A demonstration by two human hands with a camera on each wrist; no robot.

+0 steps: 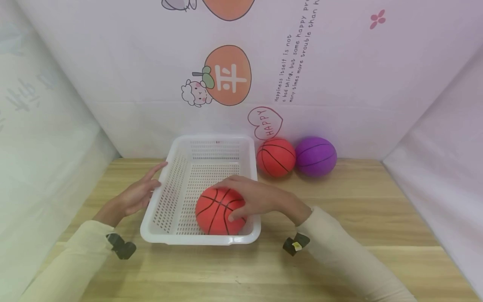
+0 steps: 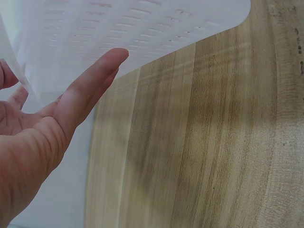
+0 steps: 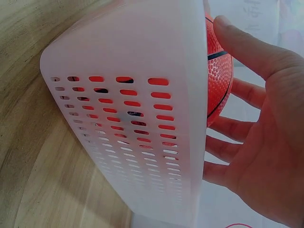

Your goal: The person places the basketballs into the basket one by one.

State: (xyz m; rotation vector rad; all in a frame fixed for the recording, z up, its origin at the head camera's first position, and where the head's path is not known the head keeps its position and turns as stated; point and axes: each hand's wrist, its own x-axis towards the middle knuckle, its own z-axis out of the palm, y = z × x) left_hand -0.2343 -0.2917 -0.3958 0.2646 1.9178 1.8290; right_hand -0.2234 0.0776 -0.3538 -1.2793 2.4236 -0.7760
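Now one red ball (image 1: 216, 214) is clasped by the right hand (image 1: 256, 195) inside the basket (image 1: 188, 239), at near right. The basket's left side is touched by the left hand (image 1: 136, 196), fingers loosely extended. Gentle steadying there is advised, so tipping is avoided.

On the backdrop (image 1: 339, 63), “HAPPY” in a heart (image 1: 265, 123), “平” on an orange (image 1: 243, 75), “Happiness itself” lettering (image 1: 288, 69)

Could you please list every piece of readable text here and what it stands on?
"HAPPY": heart on back wall.
"Happiness itself is not a bad thing, but some happy pr… many times more trouble than h…": back wall, cut off.
"平", sideways: orange fruit print.
Left wall characters: too blurred.
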